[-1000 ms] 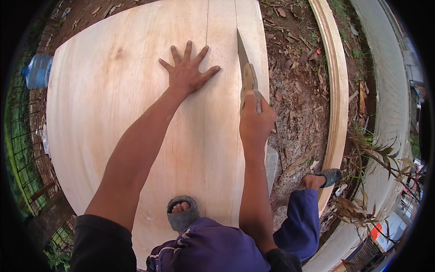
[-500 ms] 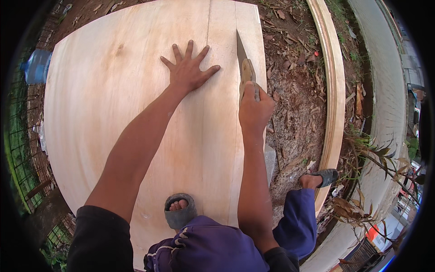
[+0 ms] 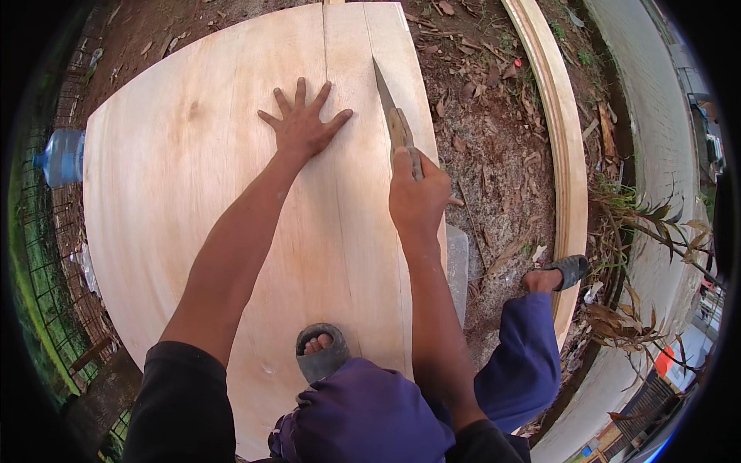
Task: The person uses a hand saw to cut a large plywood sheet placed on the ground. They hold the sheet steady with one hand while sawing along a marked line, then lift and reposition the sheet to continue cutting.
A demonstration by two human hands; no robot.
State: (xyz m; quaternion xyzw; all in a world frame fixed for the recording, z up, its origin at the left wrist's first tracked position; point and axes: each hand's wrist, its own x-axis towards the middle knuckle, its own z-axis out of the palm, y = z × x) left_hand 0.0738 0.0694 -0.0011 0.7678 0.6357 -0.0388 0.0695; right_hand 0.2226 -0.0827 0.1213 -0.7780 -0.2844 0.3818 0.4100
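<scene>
A large pale plywood sheet (image 3: 193,193) lies on bare leaf-strewn ground. The left hand (image 3: 302,127) presses flat on it, fingers spread wide, holding nothing. At its 3 o'clock, the right hand (image 3: 417,199) has its fingers wrapped around a wooden-handled steel knife (image 3: 392,108), blade on the sheet pointing to 12 o'clock. A blue translucent plastic water jug (image 3: 62,157) stands beyond the sheet's 9 o'clock edge.

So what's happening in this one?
A person crouches over a large plywood sheet lying on bare ground. The left hand is spread flat on the wood, pressing it down. The right hand grips the wooden handle of a knife, whose blade points away along a line near the sheet's right edge. One sandalled foot stands on the sheet, the other on the dirt. A long curved wood strip lies to the right and a water bottle to the left.
</scene>
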